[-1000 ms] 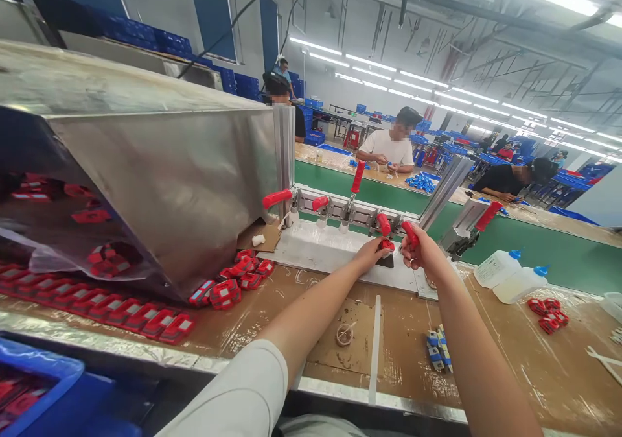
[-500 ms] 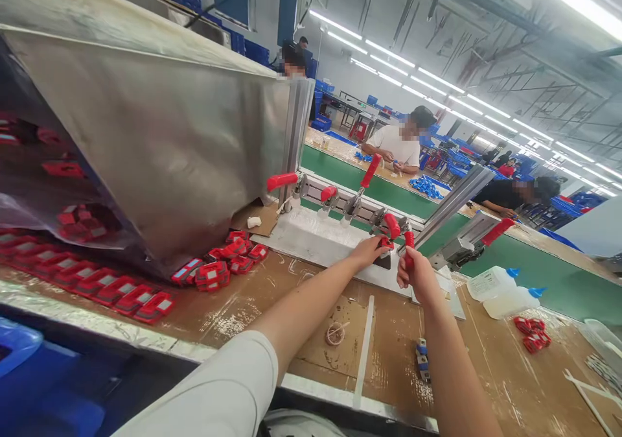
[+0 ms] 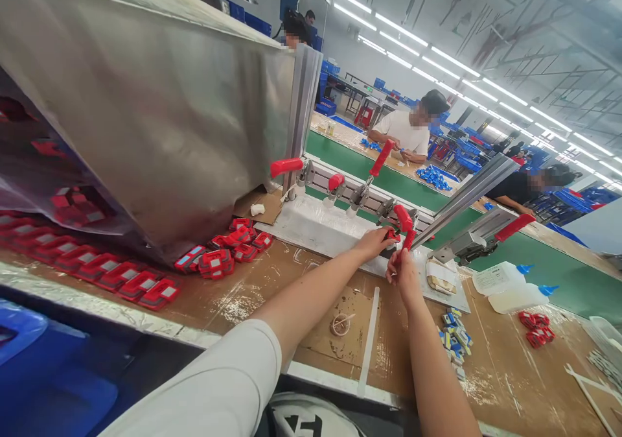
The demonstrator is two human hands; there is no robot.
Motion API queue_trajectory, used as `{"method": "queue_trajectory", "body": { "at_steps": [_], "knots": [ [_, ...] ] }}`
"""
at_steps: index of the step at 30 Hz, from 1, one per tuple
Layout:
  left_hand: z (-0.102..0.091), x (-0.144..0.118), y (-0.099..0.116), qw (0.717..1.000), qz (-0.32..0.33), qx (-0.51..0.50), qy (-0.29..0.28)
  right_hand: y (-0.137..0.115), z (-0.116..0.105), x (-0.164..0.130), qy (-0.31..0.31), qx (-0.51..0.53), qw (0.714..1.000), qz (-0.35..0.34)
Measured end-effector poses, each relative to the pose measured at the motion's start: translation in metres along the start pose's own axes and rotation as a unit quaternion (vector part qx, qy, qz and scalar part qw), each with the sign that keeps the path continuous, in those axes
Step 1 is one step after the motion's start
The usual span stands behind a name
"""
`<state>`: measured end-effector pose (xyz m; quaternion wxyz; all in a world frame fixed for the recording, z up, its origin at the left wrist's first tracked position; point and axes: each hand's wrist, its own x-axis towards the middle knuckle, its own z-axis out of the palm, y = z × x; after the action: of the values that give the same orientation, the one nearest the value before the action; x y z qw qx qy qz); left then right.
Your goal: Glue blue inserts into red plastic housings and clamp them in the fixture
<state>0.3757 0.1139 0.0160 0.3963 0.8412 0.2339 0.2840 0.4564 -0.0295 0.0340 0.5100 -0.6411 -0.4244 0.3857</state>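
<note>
My left hand [image 3: 374, 244] reaches to the right end of the clamping fixture. Its fingers are closed on a small red plastic part [image 3: 392, 235] that lies low beside the clamps. Just to the right, my right hand [image 3: 404, 275] is wrapped round the red handle [image 3: 407, 241] of a toggle clamp, whose top sticks out above the fist. Another red clamp handle [image 3: 402, 218] stands right behind both hands. The white fixture base [image 3: 311, 226] runs leftward under more clamps. The clamp's pressing tip is hidden behind my fingers.
Red parts [image 3: 216, 263] lie heaped by a large metal housing [image 3: 204, 119], with a row of them [image 3: 121, 281] along the left. Blue-and-yellow pieces [image 3: 457, 336], two bottles [image 3: 515, 297] and a small round cup [image 3: 340, 324] are on the bench. Co-workers sit across.
My right hand has come slightly left and lower with the clamp handle, which now leans. The right forearm has swung left, uncovering the blue-and-yellow pieces. My left hand stays at the red part.
</note>
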Motion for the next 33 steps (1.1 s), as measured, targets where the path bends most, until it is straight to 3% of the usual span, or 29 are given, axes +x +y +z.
{"method": "queue_trajectory", "body": {
  "at_steps": [3,8,11,14,15,17,20,23,26,28,33],
  "knots": [
    [-0.002,-0.002,0.006,1.0,0.001,0.014,-0.002,0.002,0.008,0.005,0.051,-0.052,0.997,0.016],
    [-0.015,-0.023,0.028,0.996,-0.005,0.092,-0.014,0.009,0.009,0.0,0.066,-0.07,0.995,0.035],
    [-0.042,-0.064,0.037,0.985,-0.012,0.168,-0.022,0.009,0.005,-0.018,0.06,-0.204,0.977,-0.026],
    [-0.093,-0.121,0.041,0.967,-0.035,0.249,-0.027,-0.001,0.007,-0.04,-0.066,-0.317,0.939,-0.115],
    [-0.113,-0.14,0.04,0.953,-0.067,0.294,-0.011,-0.007,0.01,-0.046,-0.123,-0.345,0.921,-0.131],
    [-0.151,-0.168,0.038,0.86,-0.182,0.476,0.028,-0.017,0.017,-0.057,-0.214,-0.392,0.882,-0.15],
    [-0.188,-0.189,0.027,0.789,-0.255,0.559,0.029,-0.028,0.029,-0.064,-0.279,-0.435,0.838,-0.178],
    [-0.192,-0.195,0.015,0.755,-0.265,0.6,0.017,-0.031,0.037,-0.068,-0.312,-0.447,0.815,-0.198],
    [-0.183,-0.2,0.013,0.754,-0.243,0.61,0.024,-0.031,0.041,-0.07,-0.33,-0.44,0.809,-0.205],
    [-0.176,-0.202,0.019,0.768,-0.215,0.602,0.033,-0.028,0.043,-0.07,-0.335,-0.425,0.813,-0.214],
    [-0.156,-0.194,0.038,0.841,-0.134,0.523,0.035,-0.019,0.048,-0.069,-0.34,-0.367,0.831,-0.245]
  ]
}}
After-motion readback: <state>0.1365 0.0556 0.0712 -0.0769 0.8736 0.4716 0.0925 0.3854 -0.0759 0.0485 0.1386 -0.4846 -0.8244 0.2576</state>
